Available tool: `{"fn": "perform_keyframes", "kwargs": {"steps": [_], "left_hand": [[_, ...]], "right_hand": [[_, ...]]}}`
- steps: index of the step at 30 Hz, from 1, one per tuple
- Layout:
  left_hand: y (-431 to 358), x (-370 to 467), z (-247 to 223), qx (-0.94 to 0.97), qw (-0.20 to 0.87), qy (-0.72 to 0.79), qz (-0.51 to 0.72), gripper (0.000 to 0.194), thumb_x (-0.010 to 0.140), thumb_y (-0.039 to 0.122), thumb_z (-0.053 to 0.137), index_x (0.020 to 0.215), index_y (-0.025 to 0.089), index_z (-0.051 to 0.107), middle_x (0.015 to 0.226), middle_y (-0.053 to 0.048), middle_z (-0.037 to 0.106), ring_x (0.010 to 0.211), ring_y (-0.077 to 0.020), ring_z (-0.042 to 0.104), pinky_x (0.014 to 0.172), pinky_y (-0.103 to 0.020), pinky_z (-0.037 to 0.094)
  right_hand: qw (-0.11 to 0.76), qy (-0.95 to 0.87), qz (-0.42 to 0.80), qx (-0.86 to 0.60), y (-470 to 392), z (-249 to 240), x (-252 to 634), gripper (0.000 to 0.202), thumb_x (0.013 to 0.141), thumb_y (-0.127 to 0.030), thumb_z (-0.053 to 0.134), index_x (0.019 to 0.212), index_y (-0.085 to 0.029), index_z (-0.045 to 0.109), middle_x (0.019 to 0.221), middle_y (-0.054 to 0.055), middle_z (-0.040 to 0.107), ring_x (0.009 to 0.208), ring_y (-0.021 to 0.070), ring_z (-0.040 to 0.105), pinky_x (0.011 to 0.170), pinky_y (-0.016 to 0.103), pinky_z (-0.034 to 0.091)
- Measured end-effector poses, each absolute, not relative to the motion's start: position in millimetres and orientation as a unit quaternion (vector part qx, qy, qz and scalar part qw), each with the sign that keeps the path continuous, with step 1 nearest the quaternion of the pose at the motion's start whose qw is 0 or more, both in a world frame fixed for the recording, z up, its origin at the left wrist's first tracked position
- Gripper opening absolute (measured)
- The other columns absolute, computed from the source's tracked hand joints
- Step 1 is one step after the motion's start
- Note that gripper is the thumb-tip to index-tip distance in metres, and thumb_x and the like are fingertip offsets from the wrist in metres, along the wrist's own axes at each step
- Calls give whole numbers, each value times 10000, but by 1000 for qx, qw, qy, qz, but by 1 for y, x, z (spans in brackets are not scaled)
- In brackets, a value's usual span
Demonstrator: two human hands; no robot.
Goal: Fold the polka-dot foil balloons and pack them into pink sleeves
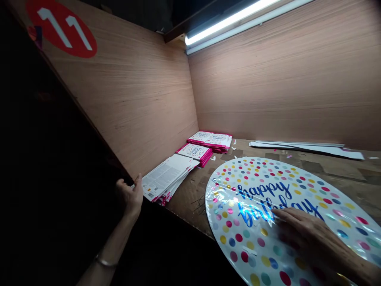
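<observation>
My left hand (pixel 131 198) is at the lower front corner of the wooden side panel (pixel 143 99), its thumb on the inner side and its curled fingers on the outer, dark side. Close beside the thumb, a fanned stack of white printed cards (pixel 168 176) lies back side up at the bench edge. My right hand (pixel 309 234) rests with fingers stretched out on a large round "happy birthday" board (pixel 238 198), covered with coloured dots and glossy clear film. The board overhangs the front edge. Part of its lettering is hidden under that hand.
Behind the fanned cards sit pink-edged stacks of "happy birthday" packs (pixel 195 152). Long white strips (pixel 306 149) lie along the back wall. Paper scraps (pixel 234 142) are scattered on the brown bench top (pixel 190 202). A lit tube lamp (pixel 232 22) hangs overhead.
</observation>
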State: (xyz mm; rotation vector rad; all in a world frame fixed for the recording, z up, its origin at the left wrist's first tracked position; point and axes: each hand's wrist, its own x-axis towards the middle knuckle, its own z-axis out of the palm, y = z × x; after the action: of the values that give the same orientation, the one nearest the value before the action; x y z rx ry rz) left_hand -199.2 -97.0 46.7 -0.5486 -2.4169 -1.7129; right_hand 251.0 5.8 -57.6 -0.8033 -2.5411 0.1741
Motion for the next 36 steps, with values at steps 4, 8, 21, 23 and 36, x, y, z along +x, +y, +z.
{"fn": "perform_keyframes", "kwargs": {"steps": [4,8,21,23,36], "left_hand": [[-72,-171,40,-538,197,-790,-219,500,794,410,543,1212,143,488,1324,-174,385,1231,-342,336,1010,-498,267],[-26,-168,23,-614,210,-761,17,407,875,311,400,1219,119,502,1298,-231,405,1176,-441,345,864,-686,244],[-28,-13,-26,-899,-84,-429,3,733,812,648,360,1404,230,250,1490,-136,62,1351,-354,67,1036,-587,124],[-19,5,-32,-914,-109,-391,25,748,802,674,336,1406,244,235,1489,-131,77,1352,-352,59,1032,-604,66],[1,3,-23,-895,-282,-345,-31,695,844,571,411,1400,186,254,1462,-146,198,1353,-323,105,1039,-589,-19]], "right_hand": [[220,-925,39,-308,-3,-57,269,414,859,-349,479,1253,-220,501,1241,117,545,1118,271,522,881,428,485],[164,-922,59,-346,-18,-58,288,638,798,-497,538,1359,-242,371,1418,112,331,1297,345,276,995,575,319],[108,-894,226,-373,-40,-48,313,634,764,-543,571,1329,-309,403,1446,65,289,1331,316,193,1063,558,156],[132,-895,243,-351,-33,-54,309,478,777,-527,562,1203,-311,557,1366,57,428,1289,296,282,1054,535,193],[164,-816,315,-456,37,-43,246,350,859,-399,475,625,-172,603,732,7,604,759,154,507,768,319,336]]}}
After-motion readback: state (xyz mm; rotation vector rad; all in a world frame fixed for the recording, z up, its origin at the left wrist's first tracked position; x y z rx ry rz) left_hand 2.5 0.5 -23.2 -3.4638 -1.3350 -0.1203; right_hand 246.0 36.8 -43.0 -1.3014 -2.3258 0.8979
